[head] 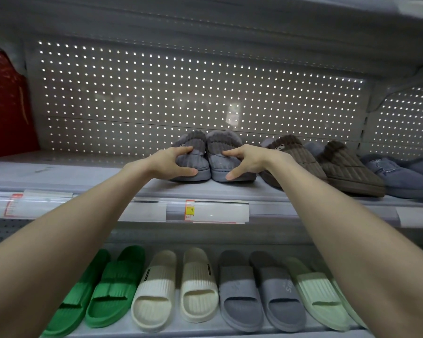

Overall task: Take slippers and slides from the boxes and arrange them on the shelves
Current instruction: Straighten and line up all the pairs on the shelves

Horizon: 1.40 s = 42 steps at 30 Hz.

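A pair of grey ribbed plush slippers stands side by side on the upper shelf [83, 176], toes toward me. My left hand [174, 163] grips the left grey slipper [193, 152] from its outer side, thumb at the sole and fingers on top. The right grey slipper [220, 154] is held the same way by my right hand [244, 162]. Both slippers rest on the shelf and touch each other.
Right of the grey pair stand brown plush slippers [340, 167] and blue plush slippers [401, 179]. The lower shelf holds green slides [103, 289], cream slides [176, 289], grey slides [261, 293] and a pale green slide [315, 289]. A red object [5, 98] sits far left. A yellow price tag [189, 210] marks the shelf edge.
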Available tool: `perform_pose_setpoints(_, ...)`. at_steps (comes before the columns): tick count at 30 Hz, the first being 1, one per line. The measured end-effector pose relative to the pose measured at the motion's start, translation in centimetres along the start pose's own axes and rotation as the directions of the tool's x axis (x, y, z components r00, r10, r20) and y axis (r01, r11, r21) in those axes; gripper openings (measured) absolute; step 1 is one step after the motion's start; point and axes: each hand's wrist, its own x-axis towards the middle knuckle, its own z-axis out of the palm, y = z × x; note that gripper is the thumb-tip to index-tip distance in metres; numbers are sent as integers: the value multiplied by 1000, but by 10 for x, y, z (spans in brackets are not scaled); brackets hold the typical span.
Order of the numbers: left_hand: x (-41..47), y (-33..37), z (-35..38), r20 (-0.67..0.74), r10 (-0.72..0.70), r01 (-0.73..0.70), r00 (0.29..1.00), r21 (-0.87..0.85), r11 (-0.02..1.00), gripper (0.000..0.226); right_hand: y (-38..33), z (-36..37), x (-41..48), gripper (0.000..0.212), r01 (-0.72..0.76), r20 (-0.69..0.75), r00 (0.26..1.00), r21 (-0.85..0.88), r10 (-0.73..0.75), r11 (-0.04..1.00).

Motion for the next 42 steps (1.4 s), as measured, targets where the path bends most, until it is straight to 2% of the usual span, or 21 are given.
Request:
perform_pose_setpoints(9, 0, 2, -1, -12, -18, 19, 1000, 82, 996, 77, -2, -1, -1, 87, -11, 15, 1000, 7, 11, 1000)
perform_pose_setpoints(16, -1, 5, -3, 17, -29, 28, 999, 37, 999, 77, -4, 1, -5, 87, -13, -2, 1000, -18, 13, 1000)
perform_pose_setpoints(19, -4, 14, -6, 23, -51, 49, 998, 86, 995, 75, -8, -3, -11, 86, -19, -12, 1000, -68, 18, 997)
perform_pose_setpoints(21, -6, 24, -10, 27, -65, 60, 997, 177, 982, 74, -11, -10, -19, 80, -34, -18, 999, -109, 32, 994)
perform_pose_setpoints(27, -19, 71, -33, 100, -87, 52, 991, 309, 950, 64, -20, -48, -63, 61, -54, 12, 998, -162, 57, 985)
perform_pose_setpoints(33, -36, 130, -49, 154, -49, -16, 987, 397, 918, 43, -15, -82, -107, 59, -80, 40, 995, -241, 93, 967)
perform_pose_setpoints(38, -52, 180, -45, 196, -23, -63, 980, 423, 904, 65, -4, -101, -151, 56, -108, 58, 990, -266, 127, 958)
perform_pose_setpoints(42, -53, 209, -37, 219, 34, -123, 975, 410, 904, 66, 9, -116, -177, 53, -166, 13, 984, -279, 177, 946)
